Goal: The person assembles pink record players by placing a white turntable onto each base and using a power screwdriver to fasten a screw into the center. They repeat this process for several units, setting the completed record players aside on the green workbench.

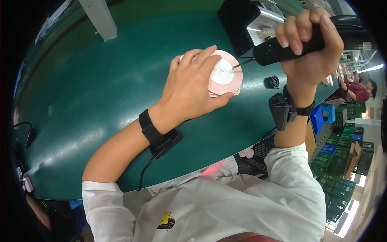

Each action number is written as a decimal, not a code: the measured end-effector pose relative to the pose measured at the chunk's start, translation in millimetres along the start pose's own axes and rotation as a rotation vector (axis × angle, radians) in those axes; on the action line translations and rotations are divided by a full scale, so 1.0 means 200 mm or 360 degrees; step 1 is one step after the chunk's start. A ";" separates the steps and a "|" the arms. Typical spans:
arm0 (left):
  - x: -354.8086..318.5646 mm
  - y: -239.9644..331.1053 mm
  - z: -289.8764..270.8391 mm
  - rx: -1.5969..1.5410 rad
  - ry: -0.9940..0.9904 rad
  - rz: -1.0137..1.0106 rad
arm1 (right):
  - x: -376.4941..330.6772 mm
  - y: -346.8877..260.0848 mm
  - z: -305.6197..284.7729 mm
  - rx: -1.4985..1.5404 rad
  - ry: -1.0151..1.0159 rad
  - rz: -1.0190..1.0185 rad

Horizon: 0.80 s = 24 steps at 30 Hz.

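My left hand rests over a round pink disc-shaped part on the green table, fingers spread on its top and thumb against its near edge. The part has a white centre. My right hand grips a black electric screwdriver held nearly level. Its thin bit points left and touches the white centre of the pink part. Both wrists wear black straps, each with a small black device attached.
A black box-shaped machine stands just behind the pink part. A small black round piece lies right of it. A white post stands at the back left. Green and blue crates are stacked below right; another person works far right.
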<state>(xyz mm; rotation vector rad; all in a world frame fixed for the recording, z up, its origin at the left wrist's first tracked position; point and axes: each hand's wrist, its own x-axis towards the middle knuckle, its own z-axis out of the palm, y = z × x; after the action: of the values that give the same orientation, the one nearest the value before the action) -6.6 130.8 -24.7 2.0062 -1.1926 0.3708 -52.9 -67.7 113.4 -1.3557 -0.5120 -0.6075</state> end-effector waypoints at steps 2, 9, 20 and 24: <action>0.01 0.02 0.02 -0.0034 0.0014 -0.0028 | -0.01 0.01 -0.01 0.0059 -0.0034 0.0012; 0.09 0.07 0.08 -0.0320 0.0058 -0.0082 | -0.01 -0.04 -0.08 0.0106 -0.0041 0.0044; 0.10 -0.03 0.11 -0.0426 0.0104 -0.0068 | 0.04 -0.05 -0.15 0.0212 -0.0188 0.0073; 0.10 -0.02 0.10 -0.0310 0.0093 0.0046 | 0.05 -0.07 -0.16 0.0225 -0.0270 0.0074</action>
<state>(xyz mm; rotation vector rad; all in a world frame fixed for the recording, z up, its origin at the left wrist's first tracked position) 4.5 104.6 -28.9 1.8012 -1.1762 0.3128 -55.6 -101.3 126.3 -1.2872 -0.6463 -0.4124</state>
